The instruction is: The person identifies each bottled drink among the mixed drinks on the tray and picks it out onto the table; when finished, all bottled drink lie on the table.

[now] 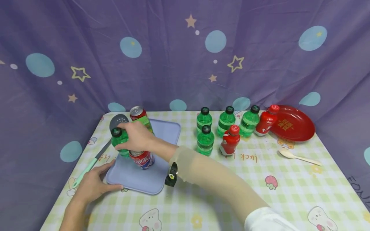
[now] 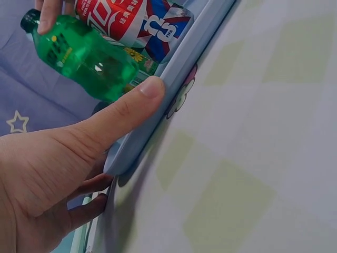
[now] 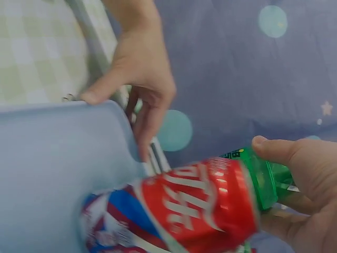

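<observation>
My right hand point(image 1: 137, 136) grips a green soda bottle point(image 1: 119, 141) with a black cap by its upper part, over the left side of a blue-grey tray point(image 1: 157, 176). Right beside the bottle, a red, white and blue cola can point(image 1: 143, 161) stands on the tray, its top partly covered by the hand. My left hand point(image 1: 92, 184) holds the tray's near left corner, thumb along the front edge and fingers at the left side. Farther back is another red can point(image 1: 137, 111), with a green surface showing in front of it, partly hidden by the right hand.
A skimmer point(image 1: 86, 171) with a mint handle lies left of the tray. Several green bottles point(image 1: 205, 142) and two red bottles point(image 1: 230, 141) stand right of centre. A red plate point(image 1: 303, 128) lies at the back right, with a pale spoon point(image 1: 300, 158) nearer. A curtain point(image 1: 173, 64) hangs behind.
</observation>
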Tool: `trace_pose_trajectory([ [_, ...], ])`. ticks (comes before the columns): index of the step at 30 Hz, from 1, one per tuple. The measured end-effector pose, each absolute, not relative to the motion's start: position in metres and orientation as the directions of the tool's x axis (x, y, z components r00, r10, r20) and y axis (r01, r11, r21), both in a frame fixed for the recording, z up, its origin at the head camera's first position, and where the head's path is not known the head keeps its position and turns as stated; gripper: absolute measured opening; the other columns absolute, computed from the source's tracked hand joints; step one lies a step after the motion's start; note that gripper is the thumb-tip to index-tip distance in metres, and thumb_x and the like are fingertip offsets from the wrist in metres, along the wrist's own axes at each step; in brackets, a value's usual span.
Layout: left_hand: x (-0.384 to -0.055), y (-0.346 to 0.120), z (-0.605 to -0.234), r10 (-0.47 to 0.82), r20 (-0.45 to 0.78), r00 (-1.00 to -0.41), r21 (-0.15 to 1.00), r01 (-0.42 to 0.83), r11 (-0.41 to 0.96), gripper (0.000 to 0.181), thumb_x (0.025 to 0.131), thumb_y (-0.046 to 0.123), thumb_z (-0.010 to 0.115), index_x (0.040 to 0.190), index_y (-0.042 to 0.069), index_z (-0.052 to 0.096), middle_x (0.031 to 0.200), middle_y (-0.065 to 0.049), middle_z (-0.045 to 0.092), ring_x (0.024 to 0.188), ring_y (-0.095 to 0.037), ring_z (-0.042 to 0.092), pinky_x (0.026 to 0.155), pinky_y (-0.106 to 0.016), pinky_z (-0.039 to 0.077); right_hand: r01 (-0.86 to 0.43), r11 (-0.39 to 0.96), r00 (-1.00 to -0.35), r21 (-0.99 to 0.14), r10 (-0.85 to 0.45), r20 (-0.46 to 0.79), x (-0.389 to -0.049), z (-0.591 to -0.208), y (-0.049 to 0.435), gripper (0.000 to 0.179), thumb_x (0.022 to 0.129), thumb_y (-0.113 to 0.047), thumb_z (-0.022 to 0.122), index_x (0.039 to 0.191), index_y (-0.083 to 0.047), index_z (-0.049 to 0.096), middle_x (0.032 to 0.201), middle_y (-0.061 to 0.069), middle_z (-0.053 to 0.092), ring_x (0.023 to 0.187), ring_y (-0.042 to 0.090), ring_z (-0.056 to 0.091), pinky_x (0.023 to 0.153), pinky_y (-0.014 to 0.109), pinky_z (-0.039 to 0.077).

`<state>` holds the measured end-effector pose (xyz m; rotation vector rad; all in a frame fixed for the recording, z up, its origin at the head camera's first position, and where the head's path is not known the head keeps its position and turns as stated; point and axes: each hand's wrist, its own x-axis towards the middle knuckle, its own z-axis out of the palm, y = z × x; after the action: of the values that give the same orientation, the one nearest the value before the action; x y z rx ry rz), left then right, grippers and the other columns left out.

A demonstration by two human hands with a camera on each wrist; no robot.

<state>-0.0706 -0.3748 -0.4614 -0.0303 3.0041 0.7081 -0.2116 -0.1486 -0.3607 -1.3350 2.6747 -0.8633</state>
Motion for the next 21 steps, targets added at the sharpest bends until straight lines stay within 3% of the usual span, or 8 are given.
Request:
trace_pose_trajectory([
  [5,-0.073,-0.374,-0.463,0.012,-0.048,-0.999,0.442,-0.010,0.897,0.121,0.061,0.062,0.098,0.153,-0.002,0.054,0.151,-0.032,0.056,0.139,-0.057,0.052,0.108,-0.073,0.046,-0.744,0.439,-0.625,-0.503,-0.723,0.293,-0.219,-0.343,-0.131,0.069,0.091,-0.046,0.085,0.148,-0.013,0.062,0.135,-0.003,0.074,0.118,0.009,0.072,0.095,0.013,0.055],
  [11,-0.071,-0.373,-0.456,0.060,-0.017,-0.998,0.425,0.047,0.904,0.118,0.062,0.054,0.101,0.151,-0.007,0.054,0.147,-0.036,0.058,0.135,-0.057,0.056,0.106,-0.071,0.048,-0.753,0.411,-0.629,-0.513,-0.677,0.381,-0.224,-0.312,-0.106,0.060,0.090,-0.045,0.086,0.138,-0.014,0.068,0.124,-0.003,0.078,0.108,0.009,0.074,0.089,0.014,0.056],
  [17,-0.072,-0.369,-0.453,0.106,-0.004,-0.994,0.409,0.095,0.907,0.122,0.063,0.052,0.101,0.151,-0.015,0.047,0.144,-0.045,0.055,0.133,-0.062,0.054,0.107,-0.072,0.046,-0.728,0.413,-0.660,-0.547,-0.637,0.397,-0.227,-0.271,-0.069,0.058,0.088,-0.041,0.088,0.137,-0.016,0.069,0.126,-0.003,0.078,0.109,0.010,0.075,0.092,0.018,0.057],
  [21,-0.073,-0.365,-0.451,0.114,0.006,-0.993,0.413,0.106,0.905,0.122,0.062,0.052,0.101,0.149,-0.016,0.049,0.143,-0.044,0.057,0.133,-0.060,0.056,0.108,-0.071,0.046,-0.728,0.428,-0.669,-0.535,-0.615,0.417,-0.232,-0.248,-0.035,0.055,0.087,-0.039,0.090,0.134,-0.016,0.071,0.125,-0.002,0.079,0.109,0.011,0.075,0.093,0.023,0.059],
])
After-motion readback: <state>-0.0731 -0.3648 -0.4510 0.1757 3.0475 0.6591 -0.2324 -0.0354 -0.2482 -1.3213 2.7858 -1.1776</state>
